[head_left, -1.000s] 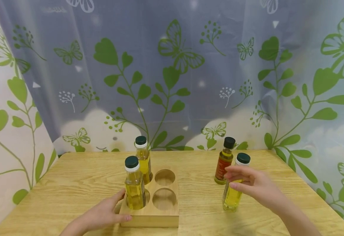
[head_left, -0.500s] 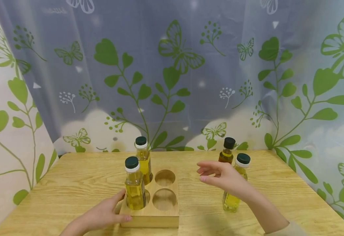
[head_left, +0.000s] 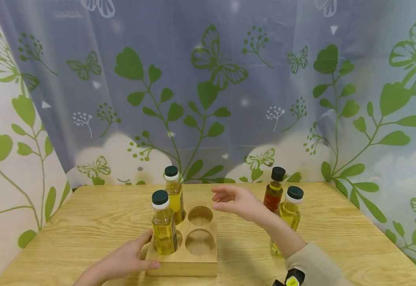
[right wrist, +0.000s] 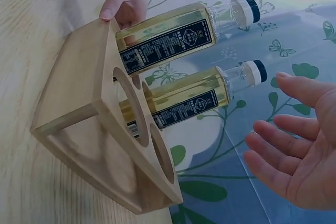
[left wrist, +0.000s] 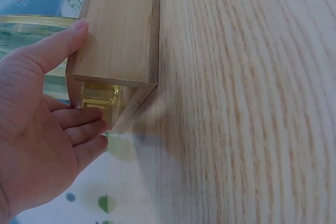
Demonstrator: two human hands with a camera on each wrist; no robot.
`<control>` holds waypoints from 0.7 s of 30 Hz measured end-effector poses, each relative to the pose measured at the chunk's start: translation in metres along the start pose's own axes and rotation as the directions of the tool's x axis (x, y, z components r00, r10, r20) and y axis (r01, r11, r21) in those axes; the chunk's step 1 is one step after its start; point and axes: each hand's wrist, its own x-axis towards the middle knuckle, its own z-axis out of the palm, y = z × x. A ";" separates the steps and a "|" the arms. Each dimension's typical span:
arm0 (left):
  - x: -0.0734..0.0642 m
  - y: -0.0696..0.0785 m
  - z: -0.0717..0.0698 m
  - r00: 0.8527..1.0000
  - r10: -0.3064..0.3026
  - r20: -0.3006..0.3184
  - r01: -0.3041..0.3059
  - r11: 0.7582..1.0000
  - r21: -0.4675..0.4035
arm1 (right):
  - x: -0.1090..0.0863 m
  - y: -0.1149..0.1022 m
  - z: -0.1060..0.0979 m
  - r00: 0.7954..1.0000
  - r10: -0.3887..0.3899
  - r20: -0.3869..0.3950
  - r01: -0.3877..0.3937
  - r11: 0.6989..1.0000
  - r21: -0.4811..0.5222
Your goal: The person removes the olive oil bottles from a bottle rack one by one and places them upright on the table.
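Note:
My left hand [head_left: 127,256] holds a wooden bottle rack [head_left: 181,269] at its front left corner, thumb on the front panel and fingers by the side opening [left wrist: 100,95]. Two bottles of yellow oil with dark green caps stand in the rack's left holes: a front oil bottle [head_left: 163,230] and a rear oil bottle [head_left: 174,198]. The two right-hand holes hold nothing. Over the table just right of the rear right hole [head_left: 200,216] hovers my right hand [head_left: 241,202], fingers loosely bent and nothing in them. The right wrist view has this hand [right wrist: 294,145] apart from the bottle caps.
Right of the rack, a dark-capped bottle with a red label [head_left: 273,200] stands on the wooden table [head_left: 97,214]. A third green-capped oil bottle [head_left: 290,214] is in front of it, partly behind my right forearm. A leaf-and-butterfly curtain [head_left: 229,131] hangs along the table's back edge.
My right hand has moved left from in front of the right-hand oil bottle toward the rack, carrying nothing. The left hand, rack and bottles have stayed put.

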 end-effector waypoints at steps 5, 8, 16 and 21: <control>-0.001 0.000 0.000 1.000 0.013 0.002 -0.013 1.000 0.000 | 0.019 -0.004 0.007 1.000 0.004 0.013 -0.004 1.000 0.019; 0.000 0.000 0.000 1.000 0.009 0.005 -0.009 1.000 -0.002 | 0.032 -0.005 0.011 1.000 0.012 0.018 -0.012 1.000 0.022; -0.001 0.000 0.000 1.000 0.009 0.007 -0.009 1.000 -0.006 | 0.058 0.001 0.026 0.999 0.027 0.031 -0.028 0.999 0.022; -0.002 0.001 0.000 0.999 0.035 -0.003 -0.035 0.999 -0.011 | 0.071 -0.001 0.042 0.999 0.031 0.021 -0.031 0.999 0.022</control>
